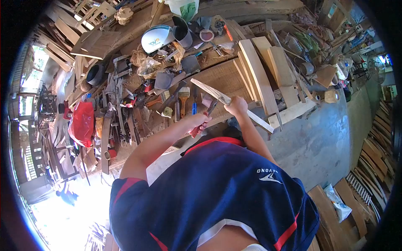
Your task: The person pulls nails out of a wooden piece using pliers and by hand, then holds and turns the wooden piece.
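Note:
My right hand (238, 106) is closed around a long, pale wooden strip (211, 90), which slants across the view above the bench edge. The strip's far end points to the upper left, and its near end lies below and right of my hand. My left hand (199, 122) grips a red-handled tool (194, 132). The tool's narrow dark blade rises from my fist toward the strip; its exact kind is unclear, and I cannot tell whether blade and wood touch. A paintbrush (183, 97) and a blue-handled tool (194, 108) lie just beyond my left hand.
The workbench (220, 77) is crowded with tools and scraps. Several pale boards (259, 77) lie to the right of the strip. A white helmet (157, 39) sits farther back. At left hangs a red plastic bag (82, 124). More planks (374, 152) line the floor at right.

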Motion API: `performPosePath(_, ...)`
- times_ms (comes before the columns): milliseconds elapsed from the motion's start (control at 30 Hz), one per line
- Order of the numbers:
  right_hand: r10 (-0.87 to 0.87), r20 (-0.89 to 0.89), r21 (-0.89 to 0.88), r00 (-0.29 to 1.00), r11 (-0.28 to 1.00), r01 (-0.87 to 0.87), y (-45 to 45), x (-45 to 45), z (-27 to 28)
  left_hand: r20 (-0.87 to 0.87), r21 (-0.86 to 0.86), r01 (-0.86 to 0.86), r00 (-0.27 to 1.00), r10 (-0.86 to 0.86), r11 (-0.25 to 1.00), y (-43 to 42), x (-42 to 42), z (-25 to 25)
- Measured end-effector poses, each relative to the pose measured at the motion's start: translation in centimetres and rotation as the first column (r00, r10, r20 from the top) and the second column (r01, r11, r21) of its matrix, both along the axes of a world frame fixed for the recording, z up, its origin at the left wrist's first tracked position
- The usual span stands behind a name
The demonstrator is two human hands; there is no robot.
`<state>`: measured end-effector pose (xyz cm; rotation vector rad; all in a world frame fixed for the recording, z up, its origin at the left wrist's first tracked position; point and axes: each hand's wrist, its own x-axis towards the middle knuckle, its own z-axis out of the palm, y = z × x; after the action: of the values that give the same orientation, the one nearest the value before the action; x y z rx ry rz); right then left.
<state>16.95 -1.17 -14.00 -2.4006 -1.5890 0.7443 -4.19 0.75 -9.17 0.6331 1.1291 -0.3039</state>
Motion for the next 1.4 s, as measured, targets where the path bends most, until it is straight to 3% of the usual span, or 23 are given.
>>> performPosePath(133, 0.023, -0.001, -0.020, 1.000, 1.000, -0.023, -0.3, 0.0, -0.6, -0.022, -0.077, -0.039, 0.999, 0.037, 0.996, -0.5, -0.1, -0.4)
performPosePath(200, 0.025, -0.006, -0.010, 1.000, 1.000, -0.025, -0.4, 0.0, -0.5, 0.107, -0.284, -0.099, 0.985, 0.134, 0.954, -0.4, -0.2, 0.1)
performPosePath(233, 0.029, -0.015, 0.011, 0.999, 1.000, -0.029, -0.6, -0.1, -0.5, 0.107, -0.283, -0.095, 0.986, 0.130, 0.954, -0.6, -0.1, 0.6)
performPosePath(300, 0.034, -0.025, 0.032, 0.999, 0.999, -0.033, -0.7, -0.1, -0.7, 0.188, -0.484, -0.185, 0.932, 0.308, 0.855, -0.8, 0.1, 1.6)
performPosePath(433, 0.003, -0.041, 0.062, 0.999, 0.998, 0.000, -0.6, 0.0, -1.1, 0.181, -0.455, -0.175, 0.942, 0.283, 0.873, -0.7, 0.3, 0.5)
performPosePath(500, 0.006, -0.055, 0.068, 0.998, 0.998, -0.002, -0.6, 0.1, -0.9, 0.079, -0.079, -0.045, 0.996, 0.051, 0.996, -0.8, 0.1, 0.1)
performPosePath(533, 0.032, -0.035, 0.038, 0.999, 0.999, -0.030, -0.7, 0.1, -0.9, 0.079, -0.079, -0.047, 0.995, 0.053, 0.996, -1.0, 0.2, 0.1)
performPosePath(600, 0.057, -0.018, 0.009, 0.998, 0.998, -0.057, -0.6, 0.0, -0.9, -0.200, 0.314, 0.257, 0.959, -0.201, 0.914, -1.2, 0.4, 0.1)
performPosePath(633, 0.055, -0.026, -0.008, 0.998, 0.998, -0.056, -0.5, 0.0, -0.9, -0.200, 0.314, 0.257, 0.959, -0.201, 0.914, -1.1, 0.4, 0.3)
performPosePath(700, 0.056, -0.032, -0.026, 0.998, 0.998, -0.057, -0.4, 0.0, -1.2, -0.058, -0.010, -0.018, 0.998, 0.017, 1.000, -1.0, 0.3, 0.4)
performPosePath(733, 0.059, -0.042, -0.022, 0.997, 0.998, -0.060, -0.4, 0.0, -1.5, -0.059, -0.013, -0.019, 0.998, 0.018, 1.000, -1.0, 0.1, 0.3)
performPosePath(800, 0.057, -0.051, -0.018, 0.997, 0.998, -0.058, -0.5, -0.1, -1.8, 0.109, -0.322, -0.135, 0.978, 0.179, 0.937, -0.6, 0.0, 0.3)
performPosePath(833, 0.038, -0.066, -0.022, 0.997, 0.999, -0.040, -0.5, -0.1, -1.9, 0.111, -0.322, -0.134, 0.978, 0.178, 0.937, -0.6, 0.1, 0.4)
performPosePath(900, 0.018, -0.084, -0.027, 0.996, 0.999, -0.020, -0.4, -0.2, -2.2, 0.203, -0.553, -0.180, 0.918, 0.341, 0.814, -0.5, 0.1, 0.7)
performPosePath(1400, 0.001, -0.041, 0.040, 0.999, 0.999, 0.000, 0.0, 0.2, -1.9, 0.235, -0.581, -0.239, 0.866, 0.441, 0.778, -0.7, 1.0, 1.4)
